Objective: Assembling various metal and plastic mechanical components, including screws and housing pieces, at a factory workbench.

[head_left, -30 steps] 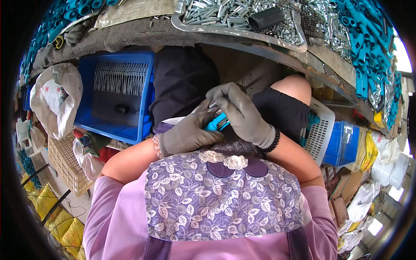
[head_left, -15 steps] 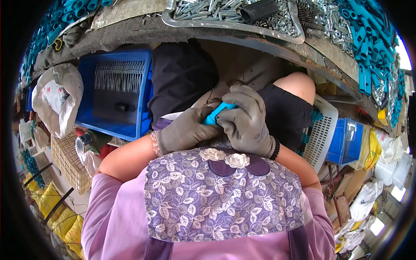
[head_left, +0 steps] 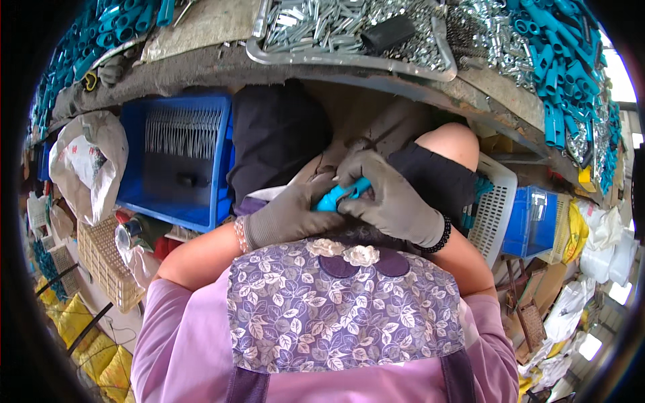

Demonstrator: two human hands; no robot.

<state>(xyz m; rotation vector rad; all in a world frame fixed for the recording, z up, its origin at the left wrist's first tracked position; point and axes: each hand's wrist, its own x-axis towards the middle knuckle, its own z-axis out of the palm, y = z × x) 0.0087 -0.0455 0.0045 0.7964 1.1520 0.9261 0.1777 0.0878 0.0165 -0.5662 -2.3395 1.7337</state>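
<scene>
Both my hands wear grey gloves and meet just above my lap, under the workbench edge. My left hand (head_left: 289,215) and my right hand (head_left: 390,201) grip a small turquoise plastic part (head_left: 339,195) between them; only a short piece of it shows between the fingers. A beaded bracelet is on each wrist. Below the hands is my flowered purple apron (head_left: 342,316).
On the bench above are a metal tray (head_left: 349,59) of silvery metal pieces with a black block, and heaps of turquoise plastic tubes (head_left: 557,74) at both sides. A blue crate (head_left: 181,161) holding metal pins sits at the left, a white basket (head_left: 494,208) and a blue bin at the right.
My hands have stayed together on the turquoise part, turning it slightly; the view has tilted a little, showing more of the bench top.
</scene>
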